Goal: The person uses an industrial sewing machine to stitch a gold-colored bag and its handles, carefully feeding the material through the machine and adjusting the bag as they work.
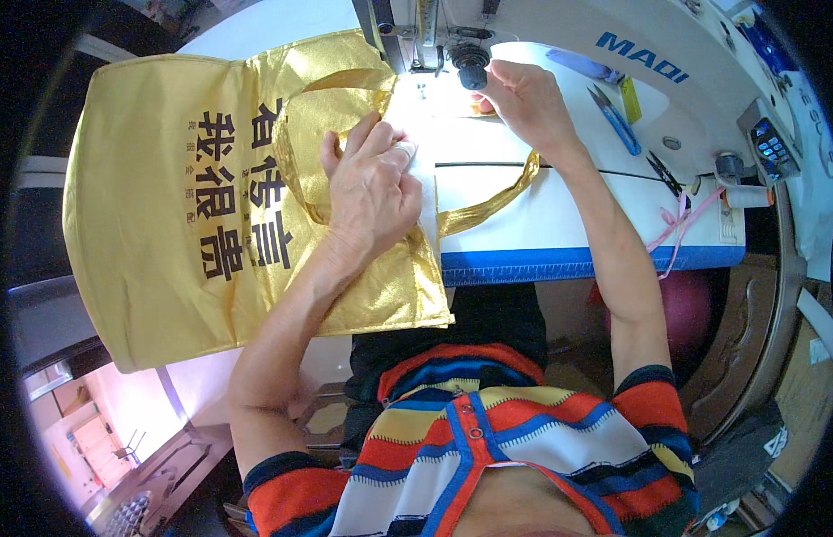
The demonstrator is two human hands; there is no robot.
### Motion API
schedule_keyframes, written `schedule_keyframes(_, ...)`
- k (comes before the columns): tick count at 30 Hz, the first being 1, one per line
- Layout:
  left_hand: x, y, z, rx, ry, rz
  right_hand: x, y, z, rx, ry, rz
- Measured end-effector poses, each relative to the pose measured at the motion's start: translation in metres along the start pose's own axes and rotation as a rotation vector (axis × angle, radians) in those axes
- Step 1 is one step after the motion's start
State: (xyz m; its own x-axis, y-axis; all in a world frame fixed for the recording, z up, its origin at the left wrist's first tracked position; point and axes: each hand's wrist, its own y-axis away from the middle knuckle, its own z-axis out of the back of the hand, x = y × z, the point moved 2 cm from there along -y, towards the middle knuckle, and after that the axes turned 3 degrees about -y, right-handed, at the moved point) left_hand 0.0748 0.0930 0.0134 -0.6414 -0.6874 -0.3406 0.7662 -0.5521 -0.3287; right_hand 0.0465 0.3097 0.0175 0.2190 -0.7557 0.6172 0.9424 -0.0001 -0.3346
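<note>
A shiny gold tote bag (166,206) with dark printed characters lies at the left, its right edge reaching toward the sewing machine's needle area (425,76). My left hand (374,179) is closed on the bag's upper right part, fingers curled beside one looped handle (296,170). The second gold strap (493,208) arcs from the bag's edge up to my right wrist, where the wrist hides it. My right hand (530,100) is closed just right of the machine's round black knob (471,67). A bit of gold strap shows under its fingers; their exact grip is partly hidden.
The sewing machine's arm (649,54) spans the top right. On its white table lie blue-handled snips (620,125), a yellow strip (630,100), black tweezers-like tool (664,172) and pink ribbon (674,224). A blue measuring edge (524,263) borders the table's front.
</note>
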Motion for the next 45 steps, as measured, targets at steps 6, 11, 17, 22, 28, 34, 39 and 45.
schedule_keyframes(6,0.0,0.007,0.0,0.01,-0.037,-0.021,-0.004,0.011,-0.003,0.013,-0.107,-0.04)
schedule_keyframes(11,0.005,0.011,0.001,0.032,-0.028,-0.054,-0.004,0.022,-0.004,-0.049,-0.046,0.041)
schedule_keyframes(17,0.004,0.016,0.004,0.01,-0.074,-0.123,-0.005,0.032,0.001,-0.03,-0.016,0.033)
schedule_keyframes(22,0.002,0.018,0.007,0.012,-0.054,-0.173,-0.02,0.039,-0.006,-0.106,-0.095,0.067)
schedule_keyframes(28,0.005,0.02,0.004,-0.007,-0.044,-0.17,-0.021,0.042,-0.012,-0.125,-0.129,0.079)
schedule_keyframes(34,0.006,0.018,-0.002,-0.048,-0.048,-0.192,-0.024,0.041,-0.012,-0.117,-0.118,0.068)
schedule_keyframes(39,0.008,0.016,-0.005,-0.047,-0.082,-0.151,-0.016,0.039,-0.011,-0.106,-0.152,0.049)
schedule_keyframes(45,-0.002,0.014,-0.003,-0.06,-0.056,-0.084,-0.007,0.033,-0.006,-0.068,-0.078,0.091)
